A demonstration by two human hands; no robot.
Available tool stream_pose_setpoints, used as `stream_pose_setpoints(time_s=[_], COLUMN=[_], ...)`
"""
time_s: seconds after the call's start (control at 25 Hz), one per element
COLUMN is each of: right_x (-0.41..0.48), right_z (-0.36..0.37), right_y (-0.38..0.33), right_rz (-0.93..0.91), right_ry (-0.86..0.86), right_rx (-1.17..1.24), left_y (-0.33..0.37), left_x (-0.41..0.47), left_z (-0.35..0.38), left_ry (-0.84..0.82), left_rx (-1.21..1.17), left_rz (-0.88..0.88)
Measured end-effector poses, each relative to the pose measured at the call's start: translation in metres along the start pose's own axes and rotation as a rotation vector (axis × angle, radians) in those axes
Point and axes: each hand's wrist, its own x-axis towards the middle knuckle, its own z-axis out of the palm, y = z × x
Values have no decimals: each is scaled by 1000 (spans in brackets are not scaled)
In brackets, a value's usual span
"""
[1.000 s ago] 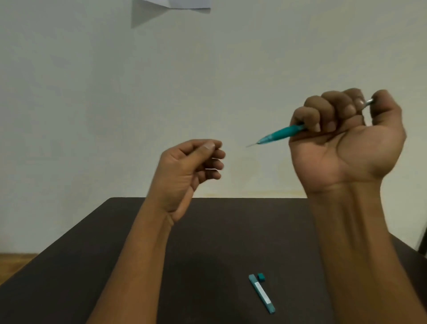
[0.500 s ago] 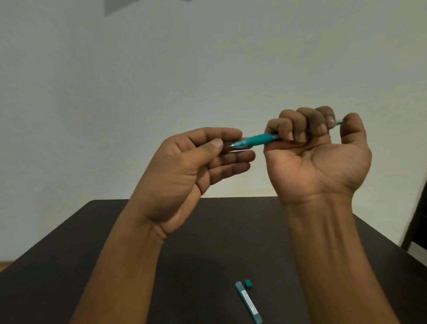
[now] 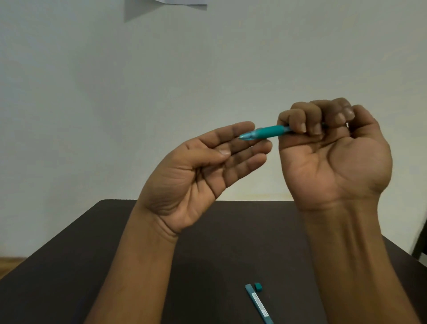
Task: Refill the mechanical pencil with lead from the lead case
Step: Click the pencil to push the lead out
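Dark brown tabletop fills the lower part of the view — matte, far edge straight, its far-left corner rounded. Behind it a plain pale wall, with a faint yellowish stain just above the tabletop's far edge. Sheet of white paper on the wall at the top, mostly cut off, casting a grey shadow down-left. Strip of wooden floor past the tabletop's left edge. Dark upright object beyond the right edge — blurred, can't identify.
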Motion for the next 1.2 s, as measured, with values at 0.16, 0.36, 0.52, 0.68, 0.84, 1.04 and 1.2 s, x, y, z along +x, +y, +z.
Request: stream_pose_setpoints(time_s=[0.16, 0.36, 0.52, 0.68, 0.84, 1.04, 1.2], right_x=[3, 4, 4, 5, 5, 5, 5], right_z=[-3, -4, -1, 1, 1, 1, 0], right_y=[-4, -5, -14, -20, -19, -18, -16], right_rz=[19, -39, -107, -123, -102, -115, -102], right_ry=[26, 34, 25, 32, 23, 28, 27], right_rx=[-70, -69, -83, -111, -124, -102, -91], left_y=[10, 12, 6, 10, 21, 29, 22], left_x=[-6, -7, -4, -5, -12, -15, -14], left_z=[-6, -4, 0, 5, 9, 6, 5], left_ry=[33, 45, 99, 238, 363, 450, 400], left_rx=[57, 13, 110, 481, 745, 856, 943], left_rz=[-29, -45, -42, 51, 187, 248, 208])
